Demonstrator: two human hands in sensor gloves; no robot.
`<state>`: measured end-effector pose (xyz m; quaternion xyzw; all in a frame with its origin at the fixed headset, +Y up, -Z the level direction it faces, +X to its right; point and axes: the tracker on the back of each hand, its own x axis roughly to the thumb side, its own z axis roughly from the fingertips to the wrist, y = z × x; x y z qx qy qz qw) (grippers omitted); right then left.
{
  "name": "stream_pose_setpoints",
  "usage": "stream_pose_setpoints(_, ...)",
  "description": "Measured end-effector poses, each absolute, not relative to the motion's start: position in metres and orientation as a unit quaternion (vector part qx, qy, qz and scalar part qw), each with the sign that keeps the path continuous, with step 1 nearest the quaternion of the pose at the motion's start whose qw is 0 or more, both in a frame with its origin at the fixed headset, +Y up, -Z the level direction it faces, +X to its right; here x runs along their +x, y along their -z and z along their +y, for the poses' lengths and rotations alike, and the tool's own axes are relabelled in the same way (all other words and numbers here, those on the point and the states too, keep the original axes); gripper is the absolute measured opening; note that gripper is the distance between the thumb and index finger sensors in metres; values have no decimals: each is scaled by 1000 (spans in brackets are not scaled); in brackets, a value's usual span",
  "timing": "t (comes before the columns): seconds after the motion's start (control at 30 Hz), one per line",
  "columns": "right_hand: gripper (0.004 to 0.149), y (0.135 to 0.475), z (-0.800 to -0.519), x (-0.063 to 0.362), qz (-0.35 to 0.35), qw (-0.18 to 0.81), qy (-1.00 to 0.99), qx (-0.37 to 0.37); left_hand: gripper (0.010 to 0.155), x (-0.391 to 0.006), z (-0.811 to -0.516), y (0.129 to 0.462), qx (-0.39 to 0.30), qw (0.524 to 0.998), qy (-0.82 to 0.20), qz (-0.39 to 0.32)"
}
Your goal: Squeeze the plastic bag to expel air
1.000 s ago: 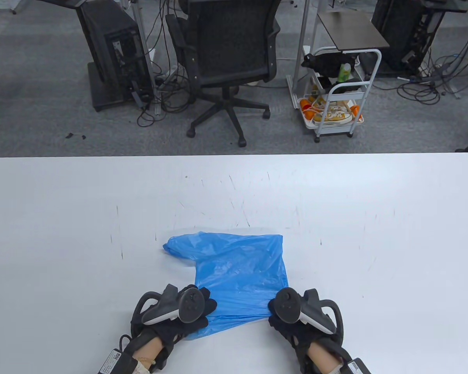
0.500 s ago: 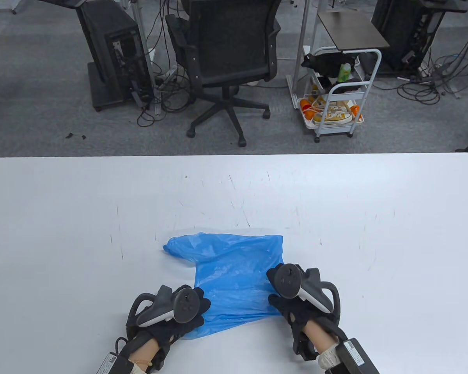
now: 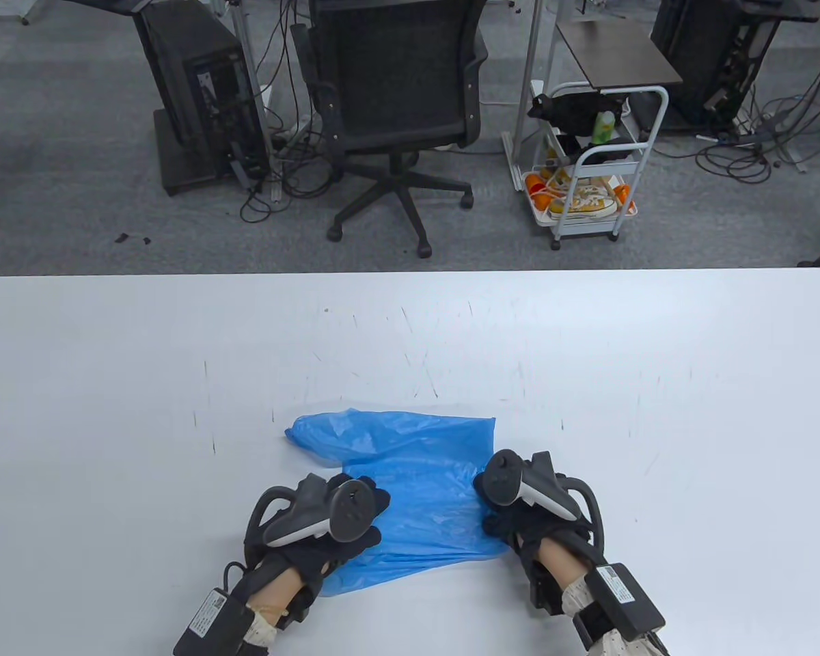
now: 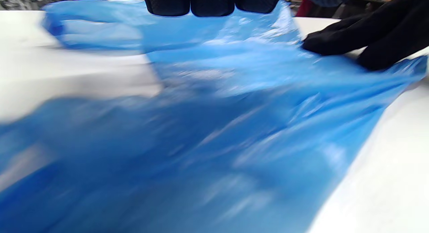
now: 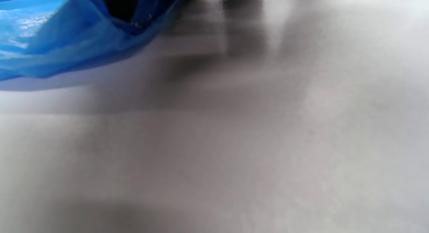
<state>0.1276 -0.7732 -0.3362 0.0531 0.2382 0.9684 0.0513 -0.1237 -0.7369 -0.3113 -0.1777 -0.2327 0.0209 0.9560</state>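
The table view looks down from above the near edge of the white table (image 3: 109,355), facing outward to the office floor beyond. The left wrist view sits low and very close over the blue bag (image 4: 214,132), facing across it. The right wrist view skims the tabletop, catching the bag's edge. All 3 share the bag.

bag (image 3: 420,492): thin blue plastic, glossy, crinkled
table (image 3: 109,410): white, smooth, finely scratched
gloves (image 4: 368,38): black matt knit cloth
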Motion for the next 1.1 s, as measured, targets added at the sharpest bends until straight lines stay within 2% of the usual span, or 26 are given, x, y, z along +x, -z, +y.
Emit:
stream_pose_setpoints(0.17,70,333,-775,128,247,54,-965,62,67,-68,-738,326,-208,937,-6,-282)
stream_pose_setpoints(0.37,73,329,-777,127,244,55,-966,71,70,-37,-762,336,-241,928,30,-281)
stream_pose_setpoints(0.6,73,328,-778,126,235,57,-967,75,71,-38,-786,337,-261,925,60,-271)
stream_pose_setpoints(1.1,73,327,-779,127,233,62,-968,72,71,-76,-790,340,-267,932,67,-235)
